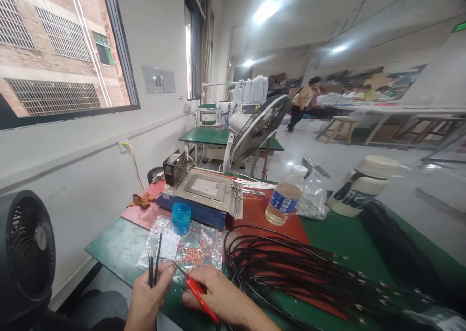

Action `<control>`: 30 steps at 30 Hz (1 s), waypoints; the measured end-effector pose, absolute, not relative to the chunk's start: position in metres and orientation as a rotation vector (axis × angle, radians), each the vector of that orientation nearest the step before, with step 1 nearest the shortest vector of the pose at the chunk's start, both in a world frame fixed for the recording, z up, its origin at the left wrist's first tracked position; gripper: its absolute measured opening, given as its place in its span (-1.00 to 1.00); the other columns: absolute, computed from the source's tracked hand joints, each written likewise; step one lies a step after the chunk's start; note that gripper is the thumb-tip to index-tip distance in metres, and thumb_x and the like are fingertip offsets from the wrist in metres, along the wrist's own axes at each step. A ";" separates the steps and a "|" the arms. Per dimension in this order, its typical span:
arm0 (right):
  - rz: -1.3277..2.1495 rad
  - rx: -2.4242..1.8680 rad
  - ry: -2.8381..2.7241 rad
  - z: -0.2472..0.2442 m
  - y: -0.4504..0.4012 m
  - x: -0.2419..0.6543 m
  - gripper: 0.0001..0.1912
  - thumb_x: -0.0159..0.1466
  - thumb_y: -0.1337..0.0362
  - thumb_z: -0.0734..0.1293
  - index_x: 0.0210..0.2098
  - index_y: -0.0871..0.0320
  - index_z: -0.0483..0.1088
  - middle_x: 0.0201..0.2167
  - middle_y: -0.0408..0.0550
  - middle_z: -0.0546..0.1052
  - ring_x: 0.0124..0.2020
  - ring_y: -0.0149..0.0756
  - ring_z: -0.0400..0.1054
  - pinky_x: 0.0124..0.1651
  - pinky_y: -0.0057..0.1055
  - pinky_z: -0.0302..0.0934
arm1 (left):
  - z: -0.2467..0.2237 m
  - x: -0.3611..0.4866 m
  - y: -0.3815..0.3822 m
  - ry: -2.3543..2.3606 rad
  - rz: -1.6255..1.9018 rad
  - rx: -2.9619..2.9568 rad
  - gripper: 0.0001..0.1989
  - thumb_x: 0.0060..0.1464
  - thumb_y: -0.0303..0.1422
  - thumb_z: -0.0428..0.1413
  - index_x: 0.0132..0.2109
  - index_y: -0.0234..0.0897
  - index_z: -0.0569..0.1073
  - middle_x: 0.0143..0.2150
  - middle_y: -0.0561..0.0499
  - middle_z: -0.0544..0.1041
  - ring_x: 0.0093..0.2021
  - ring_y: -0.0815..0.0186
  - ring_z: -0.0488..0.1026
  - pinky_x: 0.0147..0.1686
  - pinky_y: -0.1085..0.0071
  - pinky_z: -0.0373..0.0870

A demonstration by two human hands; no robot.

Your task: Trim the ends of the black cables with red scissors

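Observation:
My left hand [147, 294] pinches the ends of a few thin black wires [154, 263] that stand upright between its fingers. My right hand [222, 297] grips a red-handled tool [198, 294] whose thin tip points toward the wire ends. Both hands rest at the near edge of the green table [112, 246]. Just beyond them lies a clear plastic bag [189, 251] holding small red parts. To the right a big bundle of black cables [309, 275] spreads across the table.
A blue cup [181, 218] stands before a blue box with a metal plate [206, 192]. Further right are a water bottle [284, 201], a bag of small clear parts [312, 197] and a white-lidded jug [366, 185]. Black fan [27, 256] at left, white fan [257, 127] behind. A person stands far back.

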State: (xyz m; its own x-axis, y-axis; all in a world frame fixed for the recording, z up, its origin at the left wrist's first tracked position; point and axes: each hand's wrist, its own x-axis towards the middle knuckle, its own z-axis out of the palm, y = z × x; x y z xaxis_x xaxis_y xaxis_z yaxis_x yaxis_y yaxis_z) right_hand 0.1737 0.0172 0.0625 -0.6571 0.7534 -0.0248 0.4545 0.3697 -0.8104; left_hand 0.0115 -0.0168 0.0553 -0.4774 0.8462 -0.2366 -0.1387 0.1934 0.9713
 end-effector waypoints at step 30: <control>1.967 -0.891 -1.354 0.055 0.015 0.167 -0.48 0.00 -0.14 0.36 -0.59 0.27 0.32 -0.80 -0.28 0.24 -0.83 -0.61 0.06 -0.80 -0.66 -0.11 | 0.040 0.029 -0.032 1.218 1.228 0.713 -0.56 -0.33 -0.03 0.30 -0.52 -0.35 0.45 -0.76 0.18 0.23 -0.76 0.57 0.00 -0.76 0.54 -0.11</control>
State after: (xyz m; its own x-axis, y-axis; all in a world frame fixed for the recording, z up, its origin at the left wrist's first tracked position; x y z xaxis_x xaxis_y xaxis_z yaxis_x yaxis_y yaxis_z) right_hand 0.1668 0.0154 0.0547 -0.6059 0.7709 -0.1966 -0.0914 -0.3130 -0.9454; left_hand 0.0287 -0.0324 0.0403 -0.1077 0.9486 -0.2977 -0.3054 0.2534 0.9179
